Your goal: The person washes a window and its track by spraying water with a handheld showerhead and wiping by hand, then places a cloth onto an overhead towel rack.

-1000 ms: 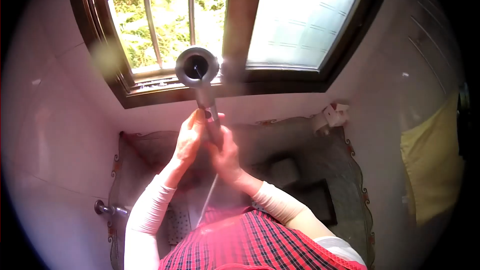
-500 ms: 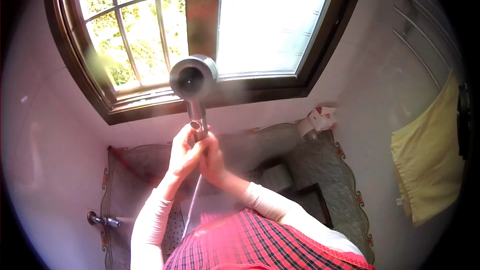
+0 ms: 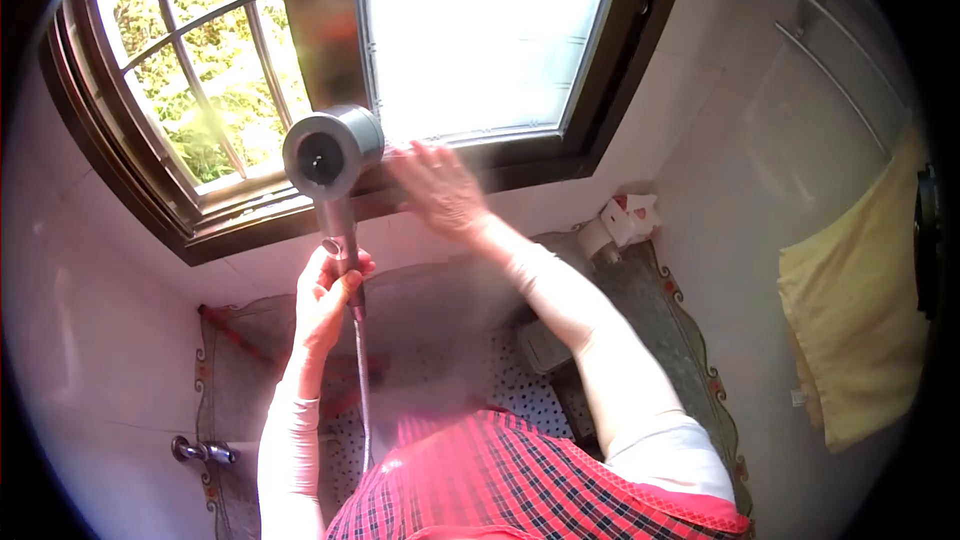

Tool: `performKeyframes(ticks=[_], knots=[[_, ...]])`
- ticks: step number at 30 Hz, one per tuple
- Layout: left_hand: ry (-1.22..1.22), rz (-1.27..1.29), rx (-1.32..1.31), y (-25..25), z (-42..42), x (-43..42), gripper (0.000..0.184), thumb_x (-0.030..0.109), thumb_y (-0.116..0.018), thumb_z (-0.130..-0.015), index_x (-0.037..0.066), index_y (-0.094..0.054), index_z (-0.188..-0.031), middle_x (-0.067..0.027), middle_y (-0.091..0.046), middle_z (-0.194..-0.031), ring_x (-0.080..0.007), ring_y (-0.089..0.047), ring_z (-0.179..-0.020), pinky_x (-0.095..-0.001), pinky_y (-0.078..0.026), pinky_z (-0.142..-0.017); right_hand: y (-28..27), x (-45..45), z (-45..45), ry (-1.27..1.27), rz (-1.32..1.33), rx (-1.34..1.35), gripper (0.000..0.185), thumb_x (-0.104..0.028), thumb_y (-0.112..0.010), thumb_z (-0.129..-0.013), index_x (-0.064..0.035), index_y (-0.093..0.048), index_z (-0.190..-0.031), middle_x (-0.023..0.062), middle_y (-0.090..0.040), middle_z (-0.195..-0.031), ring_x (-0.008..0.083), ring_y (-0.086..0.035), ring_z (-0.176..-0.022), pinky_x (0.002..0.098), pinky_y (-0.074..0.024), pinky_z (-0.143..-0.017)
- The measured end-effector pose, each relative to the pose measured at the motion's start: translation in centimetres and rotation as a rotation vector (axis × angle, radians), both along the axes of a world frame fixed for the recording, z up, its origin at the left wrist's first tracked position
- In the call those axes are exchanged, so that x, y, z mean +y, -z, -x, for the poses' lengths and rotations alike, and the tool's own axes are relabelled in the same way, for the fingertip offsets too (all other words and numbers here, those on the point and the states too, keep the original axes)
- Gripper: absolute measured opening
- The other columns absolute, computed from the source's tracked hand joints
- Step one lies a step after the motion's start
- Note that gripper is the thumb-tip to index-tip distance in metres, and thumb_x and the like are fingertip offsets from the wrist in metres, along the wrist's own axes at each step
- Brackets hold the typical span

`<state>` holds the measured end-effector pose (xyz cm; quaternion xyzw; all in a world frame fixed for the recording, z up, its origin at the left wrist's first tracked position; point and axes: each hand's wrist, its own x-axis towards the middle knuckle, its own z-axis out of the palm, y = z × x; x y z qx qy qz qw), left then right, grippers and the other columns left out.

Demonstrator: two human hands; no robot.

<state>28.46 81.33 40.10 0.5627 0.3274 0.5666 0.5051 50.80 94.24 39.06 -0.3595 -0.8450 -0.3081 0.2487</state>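
Upright in front of the window is a grey hair dryer, its round hollow end facing me. A thin cord hangs from the bottom of its handle. My left hand wraps around the lower handle, below a small round button. Just right of the dryer's head is my right hand, slightly blurred, fingers stretched out and nothing visible in it. Whether its fingertips touch the dryer's head I cannot tell.
A brown-framed window with bars is ahead. At right hang a yellow cloth and metal rails. A paper roll is in the corner, a metal valve on the left wall, and a grey bin-like object below.
My right hand has let go of the handle and moved up and right, fingers opening beside the dryer's head. The dryer, in my left hand, sits further left in view.
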Motion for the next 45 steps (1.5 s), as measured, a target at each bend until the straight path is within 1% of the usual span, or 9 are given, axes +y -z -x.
performKeyframes(ticks=[3,6,10,16,21,30,38,44,45], knots=[[-0.035,-0.015,0.040,0.1,0.3,-0.3,0.020,0.005,-0.061,-0.085,0.003,-0.055,-0.104,-0.0068,-0.061,-0.099,-0.0164,-0.059,-0.095,-0.0300,-0.046,-0.085,0.3,1.8,-7.9,0.128,-0.131,-0.061,0.081,-0.044,-0.063,-0.078,-0.0207,-0.027,-0.146,-0.0032,-0.019,-0.154,0.0173,-0.014,-0.143,0.0419,-0.0084,-0.116],[-0.093,-0.009,0.071,-0.3,0.3,-0.3,0.020,0.003,-0.060,-0.084,0.004,-0.056,-0.103,-0.0061,-0.061,-0.099,-0.0157,-0.058,-0.094,-0.0295,-0.045,-0.086,-0.4,1.8,-14.4,0.175,-0.106,-0.065,0.082,-0.040,-0.065,-0.077,-0.0174,-0.027,-0.147,0.0007,-0.024,-0.153,0.0194,-0.016,-0.143,0.0425,-0.0097,-0.116],[-0.138,-0.066,0.126,-0.7,1.0,0.5,0.023,0.003,-0.060,-0.084,0.005,-0.056,-0.106,-0.0052,-0.061,-0.099,-0.0146,-0.057,-0.095,-0.0288,-0.044,-0.083,2.7,1.2,-8.1,-0.011,-0.019,0.409,0.088,-0.042,-0.064,-0.076,-0.0103,-0.024,-0.147,0.0069,-0.017,-0.155,0.0228,-0.008,-0.145,0.0449,-0.0012,-0.116],[-0.163,-0.038,0.125,-2.1,0.8,0.7,0.027,0.002,-0.057,-0.084,0.003,-0.054,-0.111,-0.0064,-0.060,-0.103,-0.0149,-0.056,-0.096,-0.0299,-0.045,-0.087,1.0,-1.1,2.9,-0.071,0.042,0.264,0.081,-0.041,-0.068,-0.072,-0.0056,-0.039,-0.139,0.0061,-0.023,-0.152,0.0231,-0.015,-0.143,0.0452,-0.0024,-0.116],[-0.163,-0.126,0.130,-1.3,1.5,1.2,0.036,0.017,-0.066,-0.085,0.000,-0.053,-0.115,-0.0070,-0.061,-0.103,-0.0154,-0.058,-0.096,-0.0314,-0.044,-0.092,-0.7,0.6,-8.6,-0.006,-0.154,-0.068,0.063,-0.029,-0.058,-0.080,-0.0346,-0.039,-0.140,-0.0128,-0.024,-0.151,0.0181,-0.020,-0.141,0.0441,-0.0083,-0.116],[-0.186,-0.143,0.249,-3.4,0.7,0.2,0.023,0.003,-0.060,-0.084,0.004,-0.055,-0.106,-0.0055,-0.063,-0.095,-0.0137,-0.058,-0.091,-0.0283,-0.044,-0.085,-4.8,1.4,-21.8,0.048,0.013,-0.350,0.069,-0.043,-0.056,-0.085,-0.0130,-0.034,-0.143,0.0009,-0.025,-0.152,0.0198,-0.021,-0.141,0.0414,-0.0118,-0.117],[-0.238,-0.251,0.346,-3.5,0.9,0.2,0.025,0.007,-0.062,-0.085,0.002,-0.053,-0.108,-0.0071,-0.065,-0.095,-0.0150,-0.060,-0.091,-0.0310,-0.046,-0.087,-8.8,4.3,-7.4,-0.825,0.030,-0.381,0.082,-0.028,-0.074,-0.069,-0.0173,-0.035,-0.141,0.0001,-0.038,-0.144,0.0203,-0.032,-0.135,0.0376,-0.0251,-0.113],[-0.338,-0.259,0.445,-4.4,0.1,-0.5,0.024,0.016,-0.066,-0.081,0.005,-0.057,-0.100,-0.0033,-0.063,-0.091,-0.0113,-0.058,-0.087,-0.0264,-0.043,-0.083,-15.1,6.5,-3.6,-0.605,-0.638,-0.675,0.052,-0.037,-0.052,-0.087,-0.0160,-0.043,-0.134,0.0010,-0.042,-0.139,0.0194,-0.035,-0.133,0.0375,-0.0248,-0.113],[-0.334,-0.237,0.421,-4.3,0.1,-0.5,0.025,0.018,-0.068,-0.082,0.005,-0.057,-0.101,-0.0036,-0.063,-0.091,-0.0117,-0.058,-0.087,-0.0270,-0.043,-0.083,-16.6,7.3,-4.4,-0.759,-0.654,-0.427,0.041,-0.031,-0.048,-0.091,-0.0158,-0.046,-0.129,0.0029,-0.044,-0.136,0.0199,-0.039,-0.129,0.0395,-0.0287,-0.111]])
